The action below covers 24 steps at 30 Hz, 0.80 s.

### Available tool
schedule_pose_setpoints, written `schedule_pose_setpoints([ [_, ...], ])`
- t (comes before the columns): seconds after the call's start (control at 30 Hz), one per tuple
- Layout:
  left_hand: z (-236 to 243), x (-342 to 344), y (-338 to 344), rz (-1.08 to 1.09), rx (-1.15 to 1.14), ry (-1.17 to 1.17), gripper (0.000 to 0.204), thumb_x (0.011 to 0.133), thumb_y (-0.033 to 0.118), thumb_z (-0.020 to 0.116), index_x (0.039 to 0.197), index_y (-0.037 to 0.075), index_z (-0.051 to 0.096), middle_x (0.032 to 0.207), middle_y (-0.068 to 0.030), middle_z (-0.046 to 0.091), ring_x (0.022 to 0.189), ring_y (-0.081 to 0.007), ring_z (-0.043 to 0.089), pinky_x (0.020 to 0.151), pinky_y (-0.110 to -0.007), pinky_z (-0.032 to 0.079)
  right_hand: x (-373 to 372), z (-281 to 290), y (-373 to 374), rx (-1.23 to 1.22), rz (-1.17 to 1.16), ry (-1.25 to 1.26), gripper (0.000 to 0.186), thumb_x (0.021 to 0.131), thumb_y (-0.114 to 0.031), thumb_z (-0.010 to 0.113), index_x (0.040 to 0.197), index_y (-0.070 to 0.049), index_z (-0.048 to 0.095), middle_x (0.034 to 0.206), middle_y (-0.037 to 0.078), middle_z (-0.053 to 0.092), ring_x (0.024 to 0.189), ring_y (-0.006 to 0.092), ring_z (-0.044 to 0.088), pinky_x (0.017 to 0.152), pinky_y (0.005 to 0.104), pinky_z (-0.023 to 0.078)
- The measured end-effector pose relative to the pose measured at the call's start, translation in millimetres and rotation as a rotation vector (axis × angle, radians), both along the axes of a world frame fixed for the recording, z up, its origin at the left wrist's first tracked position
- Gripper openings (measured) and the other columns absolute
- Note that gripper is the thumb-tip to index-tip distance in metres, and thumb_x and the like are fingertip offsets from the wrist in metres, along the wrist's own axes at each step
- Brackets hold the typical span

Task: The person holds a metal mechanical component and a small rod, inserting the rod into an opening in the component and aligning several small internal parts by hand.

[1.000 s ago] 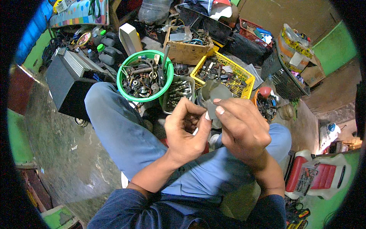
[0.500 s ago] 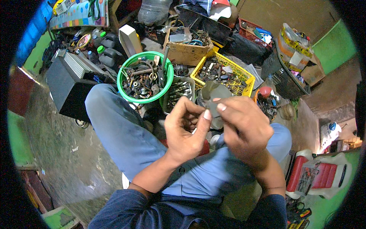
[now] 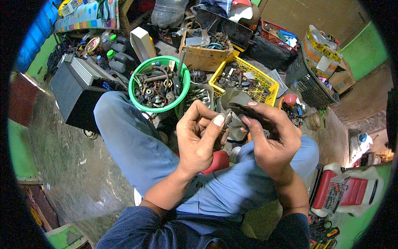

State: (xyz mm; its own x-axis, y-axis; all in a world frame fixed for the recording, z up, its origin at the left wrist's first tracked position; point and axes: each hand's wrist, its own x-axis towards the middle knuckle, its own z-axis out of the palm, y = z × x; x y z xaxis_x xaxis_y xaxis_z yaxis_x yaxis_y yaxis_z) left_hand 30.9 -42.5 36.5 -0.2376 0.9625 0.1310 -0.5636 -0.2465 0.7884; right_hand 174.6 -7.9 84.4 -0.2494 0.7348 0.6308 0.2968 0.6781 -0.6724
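My left hand (image 3: 197, 135) pinches a spark plug (image 3: 228, 119) between thumb and forefinger, its threaded metal end showing beyond the thumb. Close beside it, my right hand (image 3: 275, 135) grips a dark, bent sheet that looks like sandpaper (image 3: 249, 112), with the thumb under it and the fingers over it. Whether the sheet touches the plug, I cannot tell. Behind both hands is a curved grey thing (image 3: 232, 98), partly hidden. Beyond my left hand stands a bin of spark plugs (image 3: 198, 93).
A green basin (image 3: 132, 89) full of metal parts and a yellow crate (image 3: 269, 97) of small parts stand in front. Farther back are a cardboard box (image 3: 205, 58) and a dark basket (image 3: 309, 83). A black box (image 3: 72, 99) lies left, and something red (image 3: 217, 161) shows below my hands.
My right hand has drawn back slightly from the left, and the sheet now shows its dark side. The spark plug's threaded end has come into sight in my left hand.
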Motion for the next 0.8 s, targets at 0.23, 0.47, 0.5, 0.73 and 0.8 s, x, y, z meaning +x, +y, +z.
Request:
schedule_pose_setpoints([
  [0.23, 0.8, -1.1, -0.6, -0.015, 0.007, -0.009, 0.018, 0.096, 0.012, 0.061, 0.090, 0.002, 0.047, 0.066, -0.0041, 0.059, 0.051, -0.0038, 0.052, 0.045, -0.018, 0.037, 2.3, 7.4, 6.0, 0.210, 0.046, -0.154, 0.022, 0.076, 0.009, 0.070, 0.096, 0.003, 0.070, 0.086, 0.015, 0.069, 0.076, 0.0244, 0.069, 0.067, 0.0313, 0.055],
  [0.47, 0.0, -1.7, -0.5, -0.019, 0.006, -0.005, 0.017, 0.096, 0.012, 0.060, 0.091, 0.003, 0.047, 0.064, -0.0031, 0.058, 0.050, -0.0032, 0.050, 0.044, -0.018, 0.035, 1.9, 5.5, 4.6, 0.233, 0.050, -0.209, 0.022, 0.074, 0.009, 0.070, 0.096, 0.002, 0.069, 0.085, 0.015, 0.068, 0.075, 0.0261, 0.068, 0.066, 0.0333, 0.055],
  [0.5, 0.2, -1.8, -0.7, -0.018, 0.002, 0.002, 0.017, 0.096, 0.012, 0.060, 0.091, 0.003, 0.047, 0.064, -0.0029, 0.058, 0.050, -0.0031, 0.049, 0.044, -0.018, 0.035, 1.9, 5.4, 4.6, 0.251, 0.043, -0.225, 0.023, 0.073, 0.009, 0.070, 0.096, 0.002, 0.069, 0.085, 0.015, 0.068, 0.075, 0.0264, 0.068, 0.066, 0.0336, 0.055],
  [0.73, 2.7, -2.2, -2.2, 0.036, -0.045, 0.091, 0.015, 0.095, 0.009, 0.061, 0.090, 0.002, 0.049, 0.065, -0.0007, 0.057, 0.053, -0.0012, 0.048, 0.046, -0.018, 0.035, -0.8, 3.9, 4.6, 0.349, 0.066, -0.306, 0.032, 0.067, 0.012, 0.068, 0.099, 0.004, 0.066, 0.086, 0.015, 0.065, 0.073, 0.0287, 0.065, 0.065, 0.0360, 0.055],
  [0.8, 3.7, -4.5, -2.7, 0.041, -0.050, 0.122, 0.014, 0.095, 0.008, 0.061, 0.089, 0.002, 0.049, 0.066, 0.0001, 0.057, 0.054, -0.0004, 0.047, 0.046, -0.018, 0.034, -1.4, 4.5, 5.6, 0.362, 0.072, -0.326, 0.033, 0.067, 0.012, 0.068, 0.099, 0.005, 0.065, 0.086, 0.015, 0.064, 0.073, 0.0289, 0.065, 0.065, 0.0366, 0.054],
])
